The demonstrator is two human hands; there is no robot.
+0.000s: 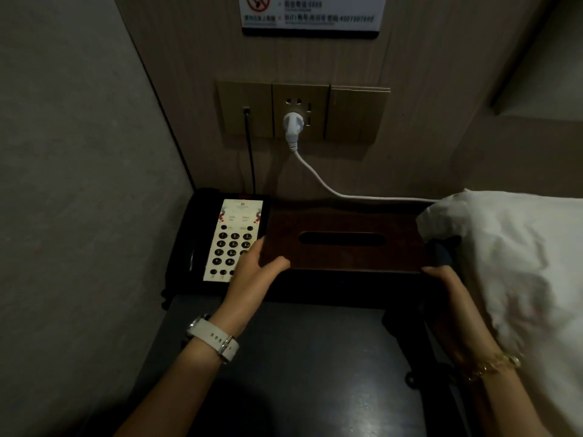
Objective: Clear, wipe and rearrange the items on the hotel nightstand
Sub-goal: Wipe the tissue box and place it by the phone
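Observation:
A dark brown wooden tissue box (340, 222) with an oval slot in its lid sits at the back of the dark nightstand (299, 357). My left hand (252, 272) grips its near left corner, thumb on the lid. My right hand (441, 275) holds the near right corner; its fingers are partly hidden by the pillow. A black hotel telephone (227, 238) with a white keypad card lies just left of the box, touching it.
A white pillow (511, 263) overhangs the nightstand's right side. On the wall behind, a socket panel (299, 111) holds a white plug whose cable (315, 178) runs right; a black phone cord drops at left. A grey wall closes the left side.

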